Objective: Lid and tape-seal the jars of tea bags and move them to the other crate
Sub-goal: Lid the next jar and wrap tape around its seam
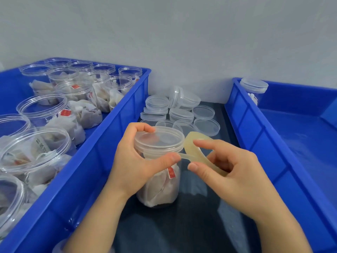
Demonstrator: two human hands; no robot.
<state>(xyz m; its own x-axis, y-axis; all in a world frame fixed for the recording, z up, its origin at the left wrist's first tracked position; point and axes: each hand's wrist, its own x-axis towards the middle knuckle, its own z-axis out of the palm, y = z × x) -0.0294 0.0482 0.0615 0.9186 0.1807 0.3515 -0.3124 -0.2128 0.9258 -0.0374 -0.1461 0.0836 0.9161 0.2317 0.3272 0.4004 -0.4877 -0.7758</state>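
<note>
A clear jar of tea bags [160, 187] with its lid [158, 137] on stands on the dark table between two blue crates. My left hand [133, 161] grips the jar near the top, its thumb pressing the end of a tape strip against the jar just under the lid. My right hand [233, 172] holds a yellowish roll of clear tape [197, 150] beside the jar's right side, fingers through and around the roll. The left crate [113, 139] holds several open jars of tea bags [60, 110]. The right crate [273, 147] holds one lidded jar [253, 88] in its far corner.
Several loose clear lids [180, 114] lie piled on the dark table [191, 225] behind the jar, between the crates. A pale wall rises right behind everything.
</note>
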